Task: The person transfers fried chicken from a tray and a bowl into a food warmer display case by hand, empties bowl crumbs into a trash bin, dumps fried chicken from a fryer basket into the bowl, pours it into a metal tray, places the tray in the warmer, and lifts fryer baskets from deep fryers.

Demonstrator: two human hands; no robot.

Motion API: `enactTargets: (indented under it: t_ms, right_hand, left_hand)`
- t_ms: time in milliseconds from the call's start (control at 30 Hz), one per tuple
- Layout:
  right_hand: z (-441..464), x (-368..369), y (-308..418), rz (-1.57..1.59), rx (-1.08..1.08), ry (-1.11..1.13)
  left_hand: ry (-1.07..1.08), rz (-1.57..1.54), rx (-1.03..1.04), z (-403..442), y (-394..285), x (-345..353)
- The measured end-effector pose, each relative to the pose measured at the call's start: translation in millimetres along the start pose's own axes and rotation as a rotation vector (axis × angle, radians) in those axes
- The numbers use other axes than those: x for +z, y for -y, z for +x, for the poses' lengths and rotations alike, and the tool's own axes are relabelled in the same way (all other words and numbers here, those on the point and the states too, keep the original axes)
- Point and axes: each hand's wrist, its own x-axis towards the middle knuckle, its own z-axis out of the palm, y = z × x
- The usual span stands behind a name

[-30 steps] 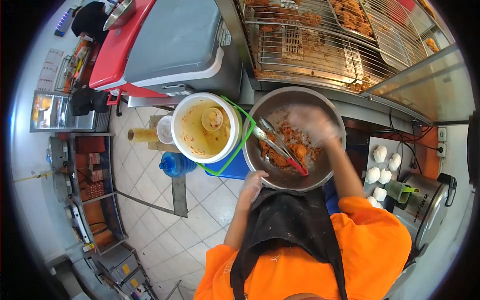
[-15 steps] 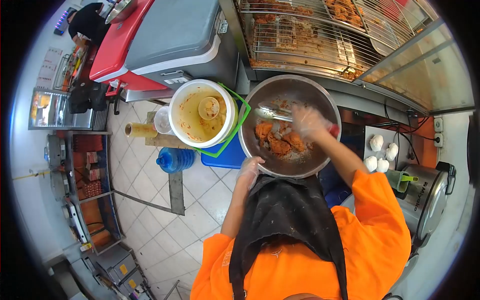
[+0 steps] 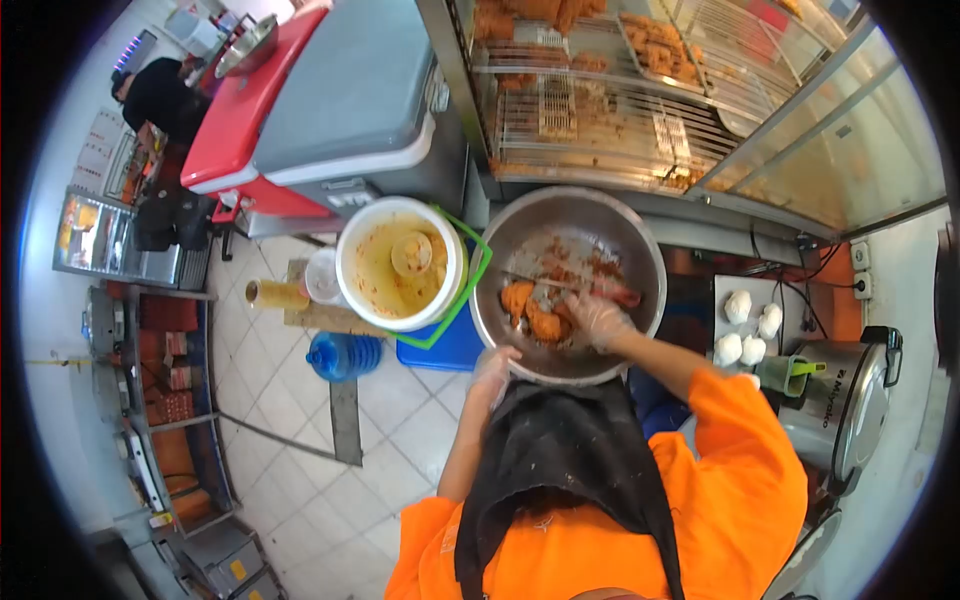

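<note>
A large metal mixing bowl [image 3: 640, 235] stands in front of me, with pieces of orange-brown fried chicken [image 3: 545, 325] and reddish crumbs inside. My right hand [image 3: 600, 322], in a clear plastic glove, is down in the bowl beside the chicken. It is closed round metal tongs with a red handle [image 3: 622, 293]; their far end lies over the chicken and is partly blurred. My left hand [image 3: 490, 375], gloved too, grips the bowl's near left rim. A white bucket [image 3: 352, 285] with a green handle stands left of the bowl, holding a cup and yellowish remains.
A glass warming cabinet [image 3: 600, 140] with fried chicken on racks stands behind the bowl. Grey [image 3: 345, 90] and red [image 3: 245, 120] coolers are at the back left. A blue bottle [image 3: 345, 356] is left. White wrapped bundles [image 3: 738, 306] and a rice cooker [image 3: 835, 400] are right. Another person [image 3: 165, 100] works far left.
My right hand has moved lower and nearer in the bowl, and the tongs have tipped downward over the chicken. My left hand stays at the rim. The camera view has shifted slightly.
</note>
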Motion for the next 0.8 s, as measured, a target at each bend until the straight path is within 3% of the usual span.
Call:
enactTargets:
  t_ms: [67, 100, 200, 267, 300, 400, 433, 467, 533, 600, 700, 800]
  right_hand:
    - [-1.7, -7.0, 0.6, 0.112, 0.091, 0.043]
    - [-6.7, -17.4, 1.2, 0.17, 0.142, 0.108]
    - [-28.3, -97.3, 8.7, 0.506, 0.19, 0.305]
    - [-30.6, -135.8, -7.9, 0.686, 0.013, 0.182]
    - [-24.9, -152.1, -21.6, 0.723, -0.158, -0.013]
    - [-29.4, -278.7, -6.4, 1.126, -0.087, -0.308]
    - [-10.3, -297.6, -16.7, 1.265, -0.218, -0.533]
    - [11.7, -327.3, -31.3, 1.225, -0.392, -0.617]
    - [50.8, -383.8, -49.1, 0.863, -0.308, -0.882]
    - [85.1, -425.5, -59.5, 0.892, -0.288, -0.997]
    - [112.6, -488.6, -79.2, 0.662, 0.072, -0.703]
    - [148.2, -498.3, -94.0, 0.418, 0.182, -0.651]
  left_hand:
    - [0.053, -0.112, -0.01, 20.2, 20.9, -5.3]
    - [0.049, -0.188, -0.016, -0.6, -2.1, 4.5]
    - [-0.016, -0.006, -0.026, -37.5, -42.5, 12.2]
    - [-0.016, -0.087, -0.057, -50.5, -61.4, 19.1]
    - [-0.009, -0.136, -0.05, -51.8, -63.0, 20.8]
    - [-0.018, -0.169, -0.074, -29.0, -31.7, 14.0]
    - [-0.026, -0.158, -0.087, -18.5, -26.0, 10.2]
    - [-0.016, -0.156, -0.13, -33.6, -43.7, 14.1]
    - [-0.012, -0.115, -0.162, -27.9, -38.4, 9.5]
    - [-0.026, -0.096, -0.144, -34.1, -47.3, 13.0]
    - [0.007, -0.077, -0.092, -3.0, -10.2, 3.3]
    - [0.032, -0.087, -0.037, -5.6, -15.6, 4.6]
